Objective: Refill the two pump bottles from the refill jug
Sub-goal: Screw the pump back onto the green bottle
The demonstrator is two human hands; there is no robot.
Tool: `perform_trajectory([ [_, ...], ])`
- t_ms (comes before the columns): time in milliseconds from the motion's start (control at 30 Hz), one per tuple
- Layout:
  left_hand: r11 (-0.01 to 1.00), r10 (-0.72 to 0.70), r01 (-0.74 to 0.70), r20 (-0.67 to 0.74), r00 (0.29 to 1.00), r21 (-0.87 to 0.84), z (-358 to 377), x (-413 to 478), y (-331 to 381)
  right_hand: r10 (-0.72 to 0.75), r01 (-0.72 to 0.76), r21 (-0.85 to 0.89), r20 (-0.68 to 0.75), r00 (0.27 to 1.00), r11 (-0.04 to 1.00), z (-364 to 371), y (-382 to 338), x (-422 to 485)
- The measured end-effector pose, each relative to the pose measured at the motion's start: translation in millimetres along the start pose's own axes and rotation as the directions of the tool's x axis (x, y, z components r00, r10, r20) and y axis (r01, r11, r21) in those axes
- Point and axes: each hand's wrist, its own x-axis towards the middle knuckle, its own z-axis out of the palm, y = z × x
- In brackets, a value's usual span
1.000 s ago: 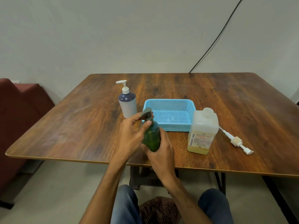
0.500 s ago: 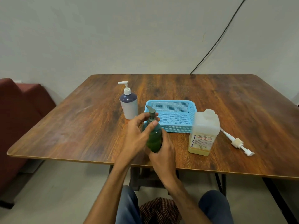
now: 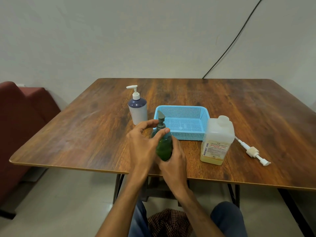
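right hand (image 3: 173, 159) grips green bottle (image 3: 164, 150), seemingly capped

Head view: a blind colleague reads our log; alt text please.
A right hand grips a green pump bottle at a wooden table; the left hand pinches its pump collar. Nearby: white pump bottle, blue basket, refill jug, loose pump.

— How are the arms held?
— Both bare forearms are stretched forward and brought together at the middle.
— And the right hand (image 3: 172, 161)?
— It is wrapped round the lower body of the green pump bottle (image 3: 165, 149) from the near side.
— The left hand (image 3: 143, 144)?
— It is arched over the bottle's neck. The thumb is laid against the shoulder, and the forefinger seems to be curled to the collar, though contact is not clearly seen.
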Motion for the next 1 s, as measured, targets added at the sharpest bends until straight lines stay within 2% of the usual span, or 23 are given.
perform_trajectory([
  [100, 0.999, 0.043, -0.044, 0.026, 0.999, 0.024, -1.2, 2.3, -1.7, -0.001, 0.001, 0.001, 0.000, 1.000, 1.000, 0.0, -0.5, 0.3],
  [167, 0.999, 0.049, -0.049, 0.122, 0.991, -0.004, -5.9, 7.9, -6.3, -0.004, 0.004, -0.008, -0.005, 1.000, 1.000, 0.0, 0.1, 1.0],
  [267, 0.983, -0.038, 0.100, 0.360, 0.932, -0.155, -19.8, 21.0, -14.9, -0.009, 0.009, -0.021, -0.015, 1.000, 1.000, 0.1, 1.2, 1.6],
  [333, 0.957, -0.081, 0.200, 0.470, 0.879, -0.209, -26.3, 25.6, -18.8, -0.012, 0.012, -0.018, -0.012, 1.000, 1.000, 0.4, 1.0, 1.0],
  [400, 0.957, -0.079, 0.195, 0.450, 0.890, -0.217, -24.2, 21.8, -17.2, -0.011, 0.011, -0.010, -0.011, 1.000, 1.000, 0.1, -0.1, 0.9],
  [533, 0.999, -0.030, 0.036, 0.155, 0.987, -0.032, -3.0, 6.9, -11.7, 0.004, -0.004, 0.012, -0.005, 1.000, 1.000, -0.2, -0.8, 1.2],
  [667, 0.999, 0.007, -0.009, 0.025, 1.000, 0.051, 9.1, 2.3, -4.7, -0.007, 0.007, 0.010, -0.004, 1.000, 1.000, -0.6, 0.5, 0.6],
  [700, 0.999, 0.000, -0.001, 0.039, 0.999, 0.032, 8.1, 4.4, -5.8, -0.007, 0.007, 0.017, -0.003, 1.000, 1.000, -0.6, -0.2, 0.7],
  [767, 1.000, 0.000, 0.000, 0.156, 0.988, 0.002, 2.7, 12.7, -12.5, -0.006, 0.006, 0.017, -0.003, 1.000, 1.000, -0.8, -1.1, 1.4],
  [833, 1.000, -0.004, 0.010, 0.317, 0.949, -0.017, -6.9, 23.1, -20.1, -0.009, 0.009, 0.001, -0.007, 1.000, 1.000, 0.3, 0.3, 1.8],
  [900, 0.992, -0.035, 0.085, 0.446, 0.894, -0.093, -15.3, 27.8, -19.2, -0.011, 0.011, -0.005, -0.006, 1.000, 1.000, 1.2, 2.2, 1.9],
  [967, 0.975, -0.038, 0.140, 0.490, 0.871, -0.172, -17.6, 26.8, -16.2, -0.011, 0.011, 0.003, -0.006, 1.000, 1.000, 1.5, 2.6, 1.6],
  [1000, 0.973, -0.030, 0.130, 0.457, 0.889, -0.189, -16.4, 23.9, -14.6, -0.010, 0.010, 0.005, -0.007, 1.000, 1.000, 1.5, 2.0, 1.8],
])
